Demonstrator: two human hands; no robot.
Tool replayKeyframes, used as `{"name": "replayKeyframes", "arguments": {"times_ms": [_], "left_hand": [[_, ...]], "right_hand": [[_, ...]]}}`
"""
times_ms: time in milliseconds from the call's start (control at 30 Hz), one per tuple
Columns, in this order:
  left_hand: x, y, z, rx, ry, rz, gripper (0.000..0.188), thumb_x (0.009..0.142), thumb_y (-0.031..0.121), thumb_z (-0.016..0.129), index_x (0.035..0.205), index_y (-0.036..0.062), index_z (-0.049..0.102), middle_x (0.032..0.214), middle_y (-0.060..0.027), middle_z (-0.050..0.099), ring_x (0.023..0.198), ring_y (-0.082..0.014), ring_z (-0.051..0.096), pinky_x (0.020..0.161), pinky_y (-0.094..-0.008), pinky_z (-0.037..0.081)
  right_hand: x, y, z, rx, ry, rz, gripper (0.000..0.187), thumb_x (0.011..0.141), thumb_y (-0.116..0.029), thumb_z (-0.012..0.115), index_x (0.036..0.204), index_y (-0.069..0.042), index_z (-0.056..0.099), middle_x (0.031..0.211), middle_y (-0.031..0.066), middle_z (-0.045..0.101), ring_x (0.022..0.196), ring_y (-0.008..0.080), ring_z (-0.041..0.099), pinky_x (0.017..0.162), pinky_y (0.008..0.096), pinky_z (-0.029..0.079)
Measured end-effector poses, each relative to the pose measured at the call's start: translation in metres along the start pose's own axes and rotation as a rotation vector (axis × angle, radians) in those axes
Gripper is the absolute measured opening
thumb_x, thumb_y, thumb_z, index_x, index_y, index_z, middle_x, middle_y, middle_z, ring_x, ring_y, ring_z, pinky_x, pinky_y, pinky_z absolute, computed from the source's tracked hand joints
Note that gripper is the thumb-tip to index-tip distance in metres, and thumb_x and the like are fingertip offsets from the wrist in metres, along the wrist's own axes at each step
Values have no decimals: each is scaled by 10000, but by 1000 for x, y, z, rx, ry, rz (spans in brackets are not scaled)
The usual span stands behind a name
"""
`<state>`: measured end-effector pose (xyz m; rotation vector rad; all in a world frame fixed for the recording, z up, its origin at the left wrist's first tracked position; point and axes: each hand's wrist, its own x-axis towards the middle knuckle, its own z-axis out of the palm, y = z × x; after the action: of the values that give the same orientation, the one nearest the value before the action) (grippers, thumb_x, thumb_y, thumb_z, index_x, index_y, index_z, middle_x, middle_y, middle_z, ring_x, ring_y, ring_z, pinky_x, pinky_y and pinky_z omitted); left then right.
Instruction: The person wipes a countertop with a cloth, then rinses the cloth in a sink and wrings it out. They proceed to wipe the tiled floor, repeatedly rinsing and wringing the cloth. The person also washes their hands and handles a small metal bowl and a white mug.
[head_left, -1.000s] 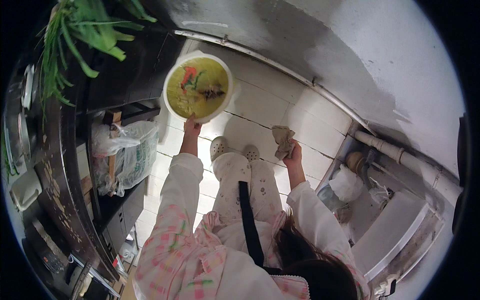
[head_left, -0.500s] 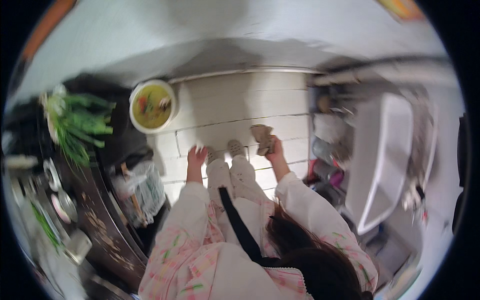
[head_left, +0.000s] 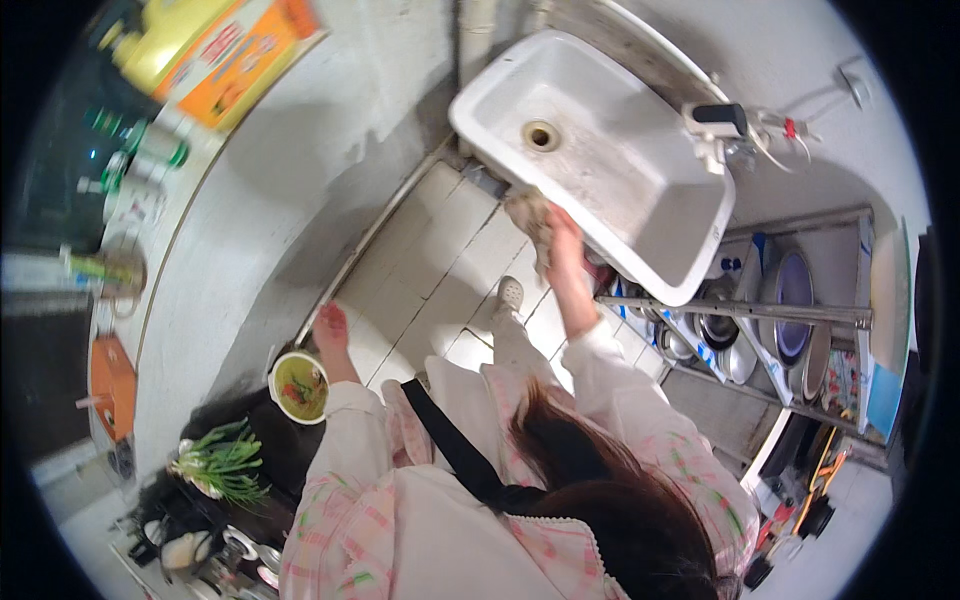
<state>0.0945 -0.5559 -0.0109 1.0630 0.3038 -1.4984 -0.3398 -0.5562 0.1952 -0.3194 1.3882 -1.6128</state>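
My right hand (head_left: 563,245) is shut on a crumpled beige cloth (head_left: 528,213) and presses it against the front rim of a white sink (head_left: 610,160). My left hand (head_left: 330,325) hangs empty over the white tiled floor (head_left: 430,270), fingers loosely apart. Just beside its wrist, a white bowl of yellow-green soup (head_left: 298,387) stands on the edge of a dark counter (head_left: 240,420). My sleeves are white with pink plaid.
A tap (head_left: 722,122) sits at the sink's far side. A metal rack (head_left: 760,330) with pots and pans stands to the right. Green onions (head_left: 225,465) lie on the counter. An orange box (head_left: 250,50), bottles (head_left: 140,150) and an orange item (head_left: 110,385) are at the left.
My left hand has let go of the soup bowl, which now rests on the counter. My right hand has carried the cloth to the sink's rim as the view swung toward the sink.
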Motion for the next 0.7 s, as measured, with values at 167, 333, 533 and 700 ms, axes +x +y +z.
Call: {"name": "replayKeyframes", "arguments": {"times_ms": [167,333,533,700], "left_hand": [[-24,-62,158,277,-131,190,279,816,100,507,1090,79,459,989,-89,557,879,-191,552,765,-324,476],[-48,-133,271,630,-229,175,340,818,93,499,1147,76,417,1057,-102,533,952,-209,522,822,-343,454],[-40,-164,379,749,-392,187,353,811,70,496,1156,56,421,1056,-112,538,944,-202,529,804,-308,447],[-34,-216,449,905,-531,209,346,792,88,536,1124,42,451,1040,-112,548,912,-192,546,800,-281,440]], "right_hand": [[84,1,44,-1055,-32,-934,416,664,-48,550,1076,-100,521,1042,136,502,942,277,465,766,364,414],[108,3,-45,-1257,-2,-1087,496,614,-106,610,1097,-100,495,1047,90,502,862,260,483,718,369,422],[41,-54,-217,-1465,58,-945,438,571,-69,629,1001,-85,544,1006,64,531,904,252,488,747,352,413],[19,-85,-287,-1649,160,-810,435,610,-28,575,1039,-83,534,1033,76,515,924,274,474,777,380,390]]}}
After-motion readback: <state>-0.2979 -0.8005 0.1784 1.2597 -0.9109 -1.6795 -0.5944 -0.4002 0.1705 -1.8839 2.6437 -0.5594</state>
